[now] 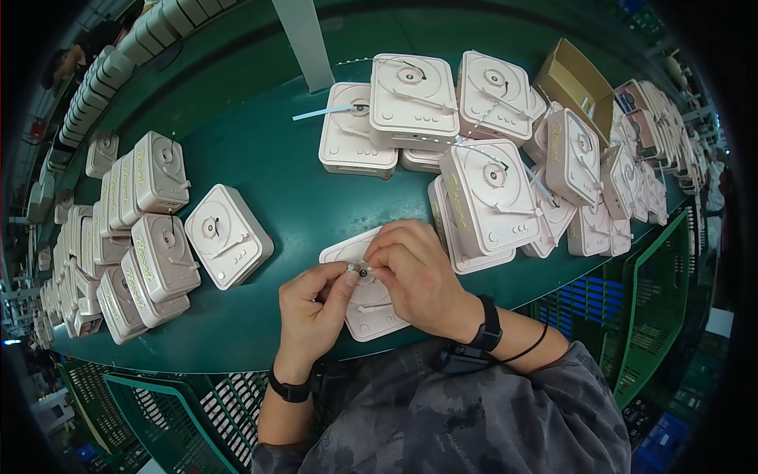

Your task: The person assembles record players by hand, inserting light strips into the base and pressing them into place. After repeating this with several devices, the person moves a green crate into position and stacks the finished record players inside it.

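A pale pink, record-player-shaped case (368, 325) lies flat on the green table in front of me, mostly covered by my hands. Over its turntable, my left hand (318, 304) pinches thumb against index finger. From the other side my right hand (418, 272) closes its fingertips at the same spot. Between both sets of fingertips shows a small round piece (363, 272) with a dark centre and whitish bits around it. Whether it is loose or fixed to the case I cannot tell. Too little shows to name what each hand grips.
Similar cases (414, 95) are stacked at the back and right, some with thin strips lying on them. More cases (160, 174) fill the left, and a single one (229, 237) lies apart. A cardboard box (580, 87) stands back right. Green crates (655, 308) flank the table's near edge.
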A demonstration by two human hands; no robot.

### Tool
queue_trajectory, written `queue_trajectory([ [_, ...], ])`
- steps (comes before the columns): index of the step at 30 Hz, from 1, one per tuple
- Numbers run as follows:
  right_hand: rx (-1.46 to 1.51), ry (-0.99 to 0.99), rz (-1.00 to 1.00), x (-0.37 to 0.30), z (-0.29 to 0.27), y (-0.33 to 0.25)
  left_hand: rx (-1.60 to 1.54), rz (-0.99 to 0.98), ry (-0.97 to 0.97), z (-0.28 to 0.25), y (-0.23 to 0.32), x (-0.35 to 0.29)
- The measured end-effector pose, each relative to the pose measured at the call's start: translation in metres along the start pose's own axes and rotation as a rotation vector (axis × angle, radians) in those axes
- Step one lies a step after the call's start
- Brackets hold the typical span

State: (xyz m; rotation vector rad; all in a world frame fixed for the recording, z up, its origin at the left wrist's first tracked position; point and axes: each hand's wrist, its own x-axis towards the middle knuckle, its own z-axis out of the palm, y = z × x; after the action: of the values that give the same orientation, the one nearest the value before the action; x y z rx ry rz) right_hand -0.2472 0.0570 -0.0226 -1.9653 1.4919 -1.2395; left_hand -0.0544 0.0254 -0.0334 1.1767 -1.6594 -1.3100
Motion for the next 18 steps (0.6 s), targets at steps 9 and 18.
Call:
queue_trajectory([
  [9,-0.106,-0.272,-0.087,0.016,-0.018,-0.004,0.029,0.023,-0.049,-0.004,0.013,0.007],
  [18,-0.03,-0.223,-0.048,0.012,-0.015,-0.001,0.103,-0.036,-0.134,-0.005,0.025,0.007],
])
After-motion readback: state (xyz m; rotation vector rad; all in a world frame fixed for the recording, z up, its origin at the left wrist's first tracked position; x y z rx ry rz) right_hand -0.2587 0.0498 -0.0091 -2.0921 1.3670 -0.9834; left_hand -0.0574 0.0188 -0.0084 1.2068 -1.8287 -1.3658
